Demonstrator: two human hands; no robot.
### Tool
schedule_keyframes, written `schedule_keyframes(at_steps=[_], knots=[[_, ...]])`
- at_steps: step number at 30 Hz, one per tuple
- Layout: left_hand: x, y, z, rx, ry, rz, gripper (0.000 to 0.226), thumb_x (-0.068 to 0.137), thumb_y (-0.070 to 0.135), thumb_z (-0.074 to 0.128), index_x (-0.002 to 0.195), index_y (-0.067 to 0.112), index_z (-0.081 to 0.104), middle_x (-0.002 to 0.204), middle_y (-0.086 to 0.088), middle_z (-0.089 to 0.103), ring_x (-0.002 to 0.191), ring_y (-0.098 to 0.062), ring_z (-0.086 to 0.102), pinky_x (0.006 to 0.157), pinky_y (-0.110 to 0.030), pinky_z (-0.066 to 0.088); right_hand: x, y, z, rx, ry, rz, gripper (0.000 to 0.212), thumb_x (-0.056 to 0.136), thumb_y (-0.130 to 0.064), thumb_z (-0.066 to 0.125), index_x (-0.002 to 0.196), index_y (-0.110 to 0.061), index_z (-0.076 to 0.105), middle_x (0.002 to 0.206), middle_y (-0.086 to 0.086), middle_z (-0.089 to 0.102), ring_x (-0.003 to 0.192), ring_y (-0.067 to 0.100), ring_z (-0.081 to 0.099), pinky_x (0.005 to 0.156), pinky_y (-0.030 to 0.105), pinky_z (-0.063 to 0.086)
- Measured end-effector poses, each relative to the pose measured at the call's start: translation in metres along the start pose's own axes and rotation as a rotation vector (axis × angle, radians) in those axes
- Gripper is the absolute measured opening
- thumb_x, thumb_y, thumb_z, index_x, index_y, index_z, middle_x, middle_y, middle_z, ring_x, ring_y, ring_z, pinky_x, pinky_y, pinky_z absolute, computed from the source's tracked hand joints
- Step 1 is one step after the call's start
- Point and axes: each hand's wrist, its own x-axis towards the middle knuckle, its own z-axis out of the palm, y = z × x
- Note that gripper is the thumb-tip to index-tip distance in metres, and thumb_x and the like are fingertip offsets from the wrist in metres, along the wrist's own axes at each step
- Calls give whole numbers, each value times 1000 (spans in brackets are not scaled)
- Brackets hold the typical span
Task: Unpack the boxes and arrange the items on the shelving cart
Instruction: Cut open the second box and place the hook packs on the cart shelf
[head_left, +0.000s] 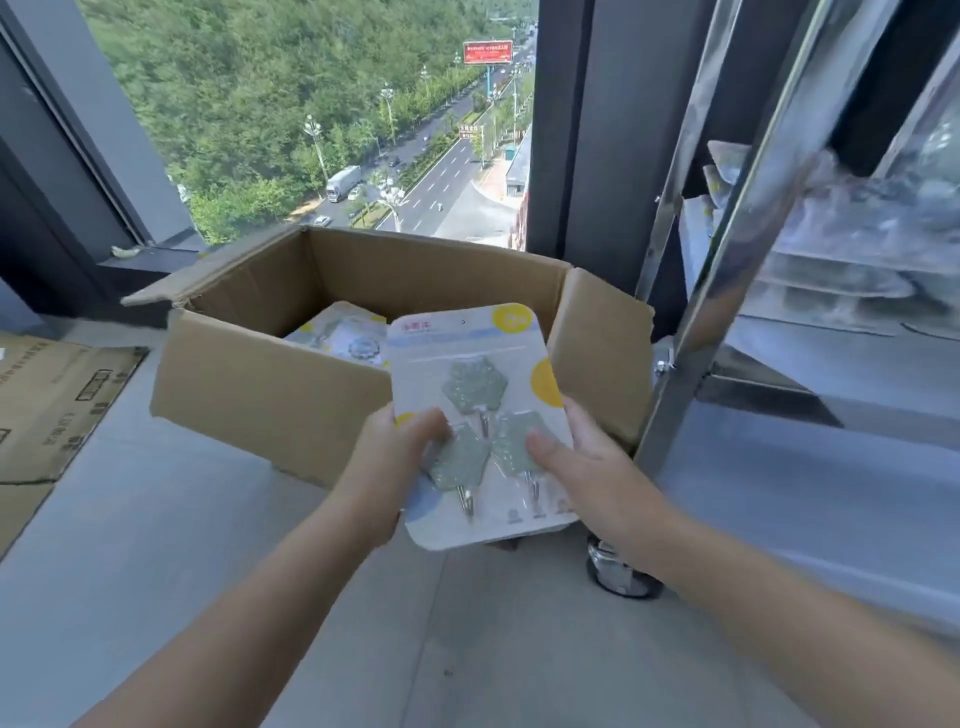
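Left hand (400, 457) and right hand (587, 467) both grip one hook pack (478, 415), thumbs on its front, held above the near edge of the open cardboard box (270, 395) on the floor. Pack shows three green hooks. More packs (337, 332) lie inside the box. Shelving cart (737, 260) stands just right; blurred, probably similar packs stacked on its shelf (841, 249).

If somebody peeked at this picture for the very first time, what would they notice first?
Probably the pack of three green hooks in the middle, held up by the left hand and the right hand. Behind it sits an open cardboard box with more packs inside. The shiny metal shelving cart stands on the right, and a window beyond looks far down onto a road and trees.
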Motion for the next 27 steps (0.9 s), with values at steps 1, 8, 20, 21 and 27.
schedule_keyframes(at_steps=[1,8,20,21,27], knots=[[-11,-2,5,3,1,4,19,58,9,55,76,5,49,72,-11,37,71,-22,39,60,-28,32,-11,2,-3,-27,-9,-12,34,97,-18,44,128,-32,40,118,-27,56,102,-15,55,83,5,43],[-76,-13,38,32,27,-10,23,47,13,61,69,10,56,72,-9,47,73,-23,47,75,-38,37,-75,-6,-35,-108,-58,-36,29,97,-21,44,117,-42,41,122,-30,50,114,-13,46,98,10,36],[-120,6,215,291,-350,290,23,76,21,61,98,17,57,90,-4,71,85,-24,68,72,-37,57,-201,-43,-184,-198,364,3,30,96,-27,44,123,-39,49,106,-29,63,101,-7,57,74,6,45],[-118,9,236,318,-368,329,28,77,24,61,103,17,55,94,-5,70,88,-22,67,78,-38,56,-208,-47,-200,-194,415,-3,29,96,-26,45,121,-38,51,102,-31,64,99,-8,58,77,8,45],[-107,23,355,413,-470,446,21,92,25,56,108,33,45,88,20,56,77,5,55,62,-6,43,-224,-70,-299,-129,776,-7,19,94,-18,51,107,-31,55,91,-17,63,82,1,60,69,16,46]])
